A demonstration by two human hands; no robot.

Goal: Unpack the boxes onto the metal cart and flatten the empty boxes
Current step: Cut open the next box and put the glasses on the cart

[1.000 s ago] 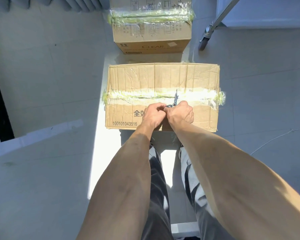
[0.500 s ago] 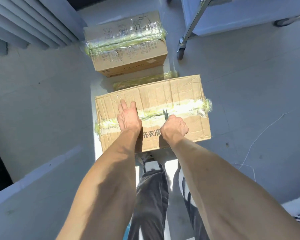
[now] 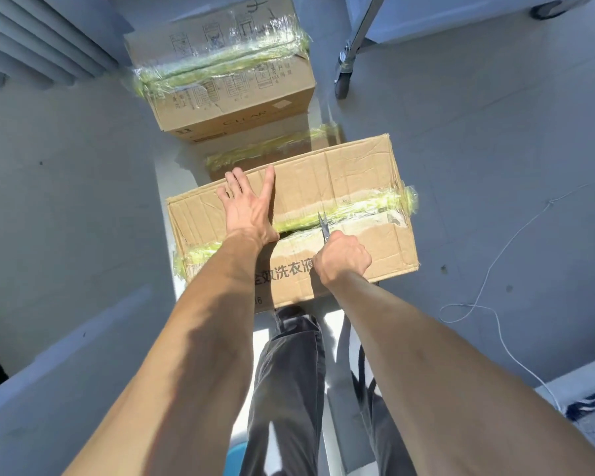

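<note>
Right hand (image 3: 342, 257) fisted round scissors (image 3: 323, 227), blades in the tape seam (image 3: 354, 209). Left hand (image 3: 249, 204), half a second ago nearer the seam, now flat on the box (image 3: 354, 170) on the floor. Seam partly slit; unpacking not begun.

A: Where is there room around the near box (image 3: 354, 173)?

B: To its right, bare floor (image 3: 495, 173) runs wide, crossed only by a thin white cord (image 3: 488, 280). To its left the floor is bare as well.

A: And beyond it?

B: Tight. A second taped box (image 3: 227, 80) stands just behind, with only a narrow gap between them. The cart's leg and caster (image 3: 344, 73) stand off its far right corner.

A: On top?

B: The left hand (image 3: 249, 206) lies flat across the lid's left half; the right hand (image 3: 342, 257) grips scissors (image 3: 323, 226) at the taped seam. The right end of the lid is free.
</note>
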